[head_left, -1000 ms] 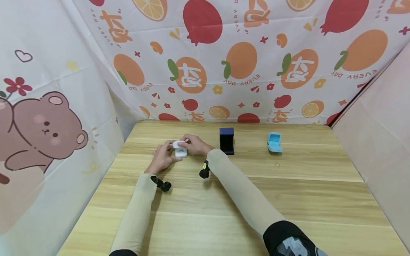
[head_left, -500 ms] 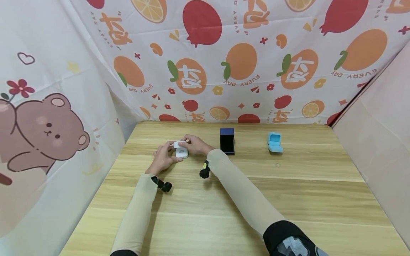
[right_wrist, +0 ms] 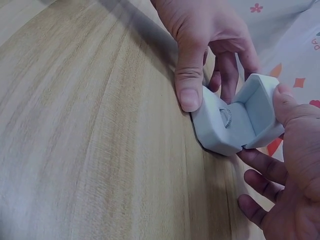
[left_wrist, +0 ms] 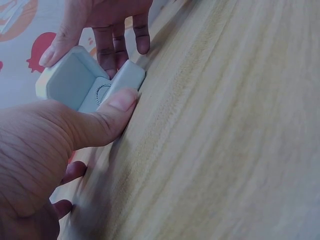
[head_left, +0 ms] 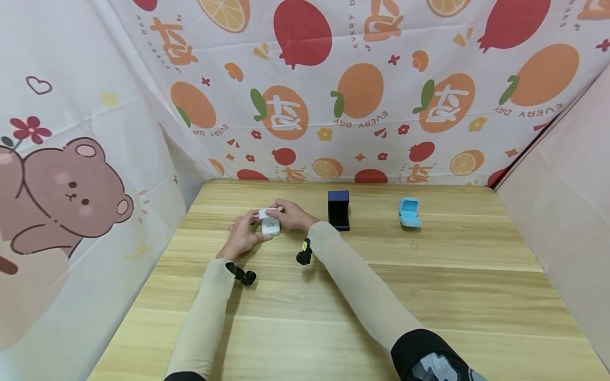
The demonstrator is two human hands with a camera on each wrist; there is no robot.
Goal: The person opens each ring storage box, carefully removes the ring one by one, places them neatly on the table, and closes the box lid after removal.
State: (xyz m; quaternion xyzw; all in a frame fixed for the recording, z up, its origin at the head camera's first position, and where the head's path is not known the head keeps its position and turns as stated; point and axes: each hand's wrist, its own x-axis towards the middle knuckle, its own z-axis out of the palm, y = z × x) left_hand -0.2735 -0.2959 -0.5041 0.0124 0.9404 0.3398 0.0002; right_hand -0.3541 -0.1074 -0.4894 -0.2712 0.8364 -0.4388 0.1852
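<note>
A white ring box stands open on the table at the left, between both hands. Seated in its cushion is a silver ring with a beaded-looking band. My left hand grips the base, its thumb pressed on the front face in both wrist views. The right hand holds the raised lid, with the thumb on the lid's edge and a finger behind the box near the hinge. Its other fingers extend loosely beside the box in the left wrist view.
A dark blue box stands open just right of the right hand. Farther right is a light blue ring box, also open, with a thin ring lying on the table in front of it. Printed cloth hangs behind the table.
</note>
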